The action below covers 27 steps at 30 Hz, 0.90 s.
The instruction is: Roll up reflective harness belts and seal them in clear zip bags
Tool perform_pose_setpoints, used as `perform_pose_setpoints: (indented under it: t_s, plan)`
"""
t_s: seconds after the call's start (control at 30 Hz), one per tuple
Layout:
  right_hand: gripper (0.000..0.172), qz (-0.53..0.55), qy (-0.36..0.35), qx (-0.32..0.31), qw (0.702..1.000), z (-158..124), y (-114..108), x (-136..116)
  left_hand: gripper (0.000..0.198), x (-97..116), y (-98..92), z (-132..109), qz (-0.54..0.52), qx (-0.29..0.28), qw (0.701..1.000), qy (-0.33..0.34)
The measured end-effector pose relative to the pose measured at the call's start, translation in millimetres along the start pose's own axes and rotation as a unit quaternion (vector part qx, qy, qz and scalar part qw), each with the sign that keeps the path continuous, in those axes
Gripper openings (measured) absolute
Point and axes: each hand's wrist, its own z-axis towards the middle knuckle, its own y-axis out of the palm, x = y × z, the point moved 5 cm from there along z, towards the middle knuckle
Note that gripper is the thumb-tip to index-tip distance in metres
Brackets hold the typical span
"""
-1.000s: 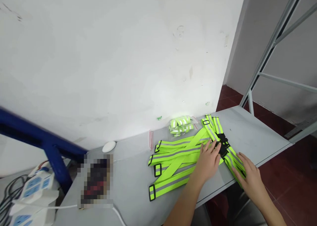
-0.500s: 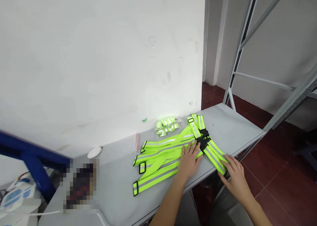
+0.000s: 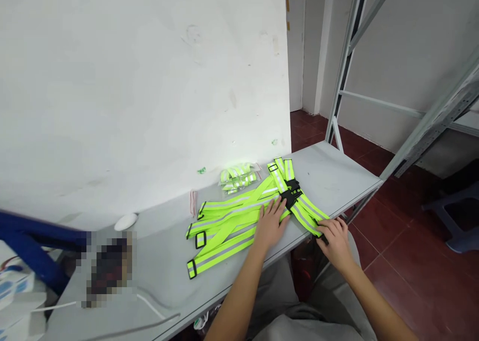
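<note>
Neon-yellow elastic reflective straps with grey stripes, joined like a safety vest, lie spread along the table. Black slide buckles mark their left ends, and black clip buckles sit where the straps gather. My left hand rests flat on the straps just below those clips, fingers stretched out and a little apart. At the table's front edge, my right hand has its fingers bent over the right-hand ends of the straps and grips them. Its fingertips partly hide those ends.
A clear bag of folded yellow straps lies against the wall, with a flat zip bag to its left. A white oval object, a blurred-out item and a white cable occupy the grey table's left side. A metal frame stands at right.
The view has shifted, so everything sits further left and higher. My right hand's fingers have curled in more around the strap ends. My left hand stays on the straps.
</note>
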Motion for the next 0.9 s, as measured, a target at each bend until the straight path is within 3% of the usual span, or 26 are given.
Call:
perform_pose_setpoints:
  t_s: [0.17, 0.4, 0.73, 0.9]
  plan:
    - [0.023, 0.071, -0.007, -0.009, 0.997, 15.0, -5.8, -10.8, 0.056, -13.4, -2.7, 9.7, -0.013, -0.009, 1.000, 0.020]
    - [0.025, 0.153, 0.012, -0.068, 0.986, 32.9, 6.4, -15.5, 0.051, -34.2, -6.1, 26.4, -0.037, 0.015, 0.999, 0.037]
    - [0.031, 0.312, 0.166, -0.016, 0.935, 74.4, 34.4, -4.3, 0.038, -22.7, -30.0, 10.8, -0.098, 0.168, 0.979, 0.054]
    - [0.034, 0.362, 0.214, 0.002, 0.907, 100.9, 55.5, 0.1, 0.034, -6.8, -30.7, 6.6, -0.143, 0.192, 0.967, 0.091]
